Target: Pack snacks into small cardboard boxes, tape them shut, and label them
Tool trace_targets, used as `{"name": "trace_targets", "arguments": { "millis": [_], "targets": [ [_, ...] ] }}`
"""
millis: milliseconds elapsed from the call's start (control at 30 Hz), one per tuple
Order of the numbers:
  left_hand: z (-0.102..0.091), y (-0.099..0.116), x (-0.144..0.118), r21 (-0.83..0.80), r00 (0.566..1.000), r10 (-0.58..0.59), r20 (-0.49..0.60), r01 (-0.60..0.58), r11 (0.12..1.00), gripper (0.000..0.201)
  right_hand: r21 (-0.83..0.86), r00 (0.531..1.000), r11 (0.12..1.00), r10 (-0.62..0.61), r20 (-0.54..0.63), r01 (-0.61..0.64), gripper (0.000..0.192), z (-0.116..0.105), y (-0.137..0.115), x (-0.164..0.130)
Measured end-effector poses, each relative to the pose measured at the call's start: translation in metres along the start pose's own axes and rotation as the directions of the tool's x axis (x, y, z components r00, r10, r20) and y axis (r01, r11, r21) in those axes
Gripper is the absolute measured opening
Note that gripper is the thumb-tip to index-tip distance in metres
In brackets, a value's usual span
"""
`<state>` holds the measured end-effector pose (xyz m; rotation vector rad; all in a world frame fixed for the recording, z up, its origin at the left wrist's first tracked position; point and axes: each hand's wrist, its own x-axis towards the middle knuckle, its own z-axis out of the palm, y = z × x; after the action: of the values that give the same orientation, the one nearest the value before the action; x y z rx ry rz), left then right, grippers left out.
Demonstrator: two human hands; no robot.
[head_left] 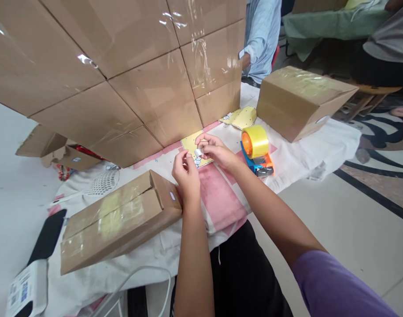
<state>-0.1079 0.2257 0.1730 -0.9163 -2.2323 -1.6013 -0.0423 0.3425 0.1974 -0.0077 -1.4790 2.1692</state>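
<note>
Tabletop (219, 193), cloth-covered, read left to right. Far left: white device (41, 279), use unclear, with a black slab (48, 235) above it in view. Open carton (80, 159) sits by the left end of a tall stack (131, 66) of taped boxes. Mesh paddle (104, 182) lies flat in front of the stack.

Left box (112, 215): taped along the top, long axis slanting from lower left to upper right. Its right end face bears a small label (172, 196) and stands just beside the left forearm.

Left hand (187, 171): raised, fingers curled, thumb and forefinger tips close together; cannot tell whether anything is between them. Right hand (216, 150): thumb and forefinger pinched on a small white strip (198, 152), other fingers bent loosely.

Key relation: strip is between the two hands, immediately right of the left fingertips. It curls, so its long axis is hard to read. Left hand is the nearer one to the left box. Yellow card (206, 163) lies beneath the fingers.

Right: tape dispenser (256, 145), apart from the right hand; second yellow card (245, 118) behind it; right box (303, 99). Beyond, a co-worker's blue sleeve (262, 37).
</note>
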Motion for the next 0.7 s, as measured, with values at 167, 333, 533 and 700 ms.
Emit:
{"name": "trace_targets", "arguments": {
  "millis": [167,333,533,700],
  "targets": [
    [-0.002,0.004,-0.008,-0.185,0.963,0.269,0.008,-0.263,0.947,0.022,-0.013,0.999,1.000,-0.006,0.033,0.006,0.026,0.000,0.002,-0.001],
    [-0.002,0.004,-0.007,-0.199,0.960,0.280,-0.003,-0.275,0.941,0.023,-0.023,0.998,1.000,-0.003,0.055,0.004,0.024,-0.003,0.002,0.001],
    [-0.009,0.012,-0.010,-0.201,0.977,0.208,-0.038,-0.211,0.957,0.021,-0.019,0.998,0.999,-0.029,0.058,0.030,0.025,-0.002,-0.002,0.000],
    [-0.014,0.017,-0.012,-0.191,0.986,0.146,-0.077,-0.158,0.969,0.020,-0.039,0.994,0.998,-0.054,0.090,0.057,0.019,0.002,-0.005,-0.004]
  ]
}}
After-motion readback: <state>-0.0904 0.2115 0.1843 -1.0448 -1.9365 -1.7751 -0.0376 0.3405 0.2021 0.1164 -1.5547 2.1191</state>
